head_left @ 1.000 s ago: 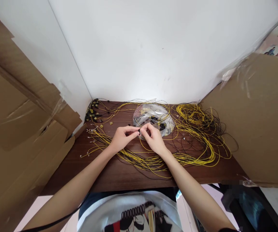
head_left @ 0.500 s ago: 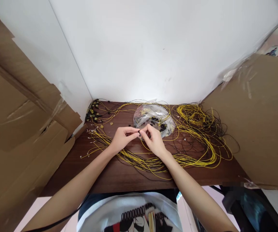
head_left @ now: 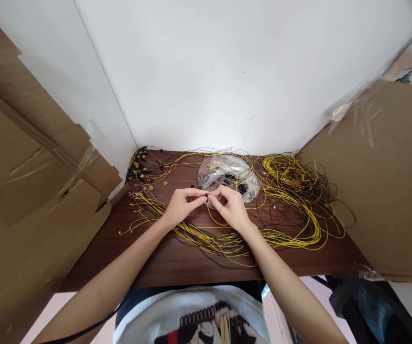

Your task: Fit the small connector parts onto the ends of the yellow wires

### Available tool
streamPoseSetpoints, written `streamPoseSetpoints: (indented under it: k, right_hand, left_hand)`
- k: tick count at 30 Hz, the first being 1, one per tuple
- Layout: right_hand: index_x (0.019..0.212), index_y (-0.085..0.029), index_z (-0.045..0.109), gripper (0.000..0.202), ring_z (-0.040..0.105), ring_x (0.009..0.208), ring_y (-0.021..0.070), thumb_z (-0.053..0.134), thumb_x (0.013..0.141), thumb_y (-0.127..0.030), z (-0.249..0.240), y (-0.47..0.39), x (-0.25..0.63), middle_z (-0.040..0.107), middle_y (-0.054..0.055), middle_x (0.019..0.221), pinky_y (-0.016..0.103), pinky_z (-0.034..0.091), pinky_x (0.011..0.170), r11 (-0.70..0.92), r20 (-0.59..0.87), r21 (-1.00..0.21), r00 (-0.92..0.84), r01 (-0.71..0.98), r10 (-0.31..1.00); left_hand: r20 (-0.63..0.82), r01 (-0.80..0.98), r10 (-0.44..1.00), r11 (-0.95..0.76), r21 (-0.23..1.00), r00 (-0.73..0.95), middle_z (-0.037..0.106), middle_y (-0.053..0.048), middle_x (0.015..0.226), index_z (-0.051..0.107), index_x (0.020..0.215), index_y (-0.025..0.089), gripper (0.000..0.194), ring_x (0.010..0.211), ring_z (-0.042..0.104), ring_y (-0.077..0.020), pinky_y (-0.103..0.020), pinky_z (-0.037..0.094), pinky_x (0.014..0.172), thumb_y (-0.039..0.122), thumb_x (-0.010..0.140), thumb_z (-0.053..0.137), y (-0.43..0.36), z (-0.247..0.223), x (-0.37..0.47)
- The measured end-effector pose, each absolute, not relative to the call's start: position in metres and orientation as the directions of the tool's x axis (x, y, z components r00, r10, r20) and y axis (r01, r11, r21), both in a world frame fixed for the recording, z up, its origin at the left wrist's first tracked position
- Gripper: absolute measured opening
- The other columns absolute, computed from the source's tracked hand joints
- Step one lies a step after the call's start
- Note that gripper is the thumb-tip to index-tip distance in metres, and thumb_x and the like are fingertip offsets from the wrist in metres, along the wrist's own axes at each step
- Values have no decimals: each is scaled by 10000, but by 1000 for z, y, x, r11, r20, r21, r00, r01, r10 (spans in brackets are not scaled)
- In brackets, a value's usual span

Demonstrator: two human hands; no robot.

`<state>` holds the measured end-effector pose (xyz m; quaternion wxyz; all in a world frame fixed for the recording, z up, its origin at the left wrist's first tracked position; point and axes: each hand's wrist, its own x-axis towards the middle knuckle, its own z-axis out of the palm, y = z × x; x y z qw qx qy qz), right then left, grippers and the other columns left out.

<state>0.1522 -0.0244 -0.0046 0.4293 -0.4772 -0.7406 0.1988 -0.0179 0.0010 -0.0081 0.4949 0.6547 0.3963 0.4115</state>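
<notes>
My left hand [head_left: 184, 205] and my right hand [head_left: 230, 206] meet fingertip to fingertip above the table. Between them is a small black connector [head_left: 206, 196], pinched by my left thumb and fingers. The right thumb and forefinger are closed at its other side, where a yellow wire [head_left: 211, 216] hangs down; their exact grip is partly hidden. Just behind the hands lies a clear plastic bag [head_left: 206, 167] with small black and yellow parts. Below the forearms runs a bundle of yellow and black wires [head_left: 206, 241], with pale terminals at its left ends.
The brown table [head_left: 127, 267] is walled by a cardboard sheet [head_left: 23, 200] on the left and another cardboard sheet [head_left: 388, 191] on the right. A wire coil [head_left: 288, 172] lies at the back right. Finished-looking black and yellow connectors [head_left: 139, 167] cluster back left.
Both hands stay nearly in place. The right hand has shifted very slightly to the right, and the small black connector shows a little more between the fingertips.
</notes>
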Motion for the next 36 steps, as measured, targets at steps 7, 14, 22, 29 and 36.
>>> streamPoseSetpoints:
  k: [7,14,22,29,36]
  right_hand:
    - [743,-180,587,125,523,651,136,534,852,-213,-4,-24,153,577,3,699,241,387,626,494,471,-693,-189,525,862]
    - [729,-190,570,146,525,653,142,518,858,-236,-4,-25,153,576,7,697,249,395,631,468,450,-697,-178,543,875]
    - [732,-195,583,157,528,655,151,522,862,-260,-3,-25,154,580,14,698,259,399,622,473,447,-693,-190,544,874]
    - [777,-192,624,126,559,688,152,545,853,-254,-2,-24,154,615,21,740,261,422,649,472,445,-718,-184,512,876]
    - [912,-184,658,146,586,688,149,609,804,-269,-3,-22,151,649,29,789,251,442,603,395,359,-827,-166,400,919]
  left_hand:
    - [140,117,929,-190,975,344,720,-89,908,715,924,108,275,811,669,-210,-311,524,771,284,717,674,1,-9,-18]
    - [134,108,923,-184,977,361,719,-87,915,713,933,108,280,829,671,-215,-320,526,792,280,716,676,1,-9,-18]
    - [151,114,916,-207,972,370,718,-84,923,714,936,125,270,826,668,-213,-313,524,776,292,731,663,2,-11,-18]
    - [157,91,911,-206,974,381,717,-82,874,696,955,118,290,774,655,-187,-288,508,736,300,733,657,2,-11,-18]
    - [238,232,894,-341,911,380,671,-23,739,591,1098,126,358,594,532,-105,-221,426,608,278,775,601,-1,-6,-19]
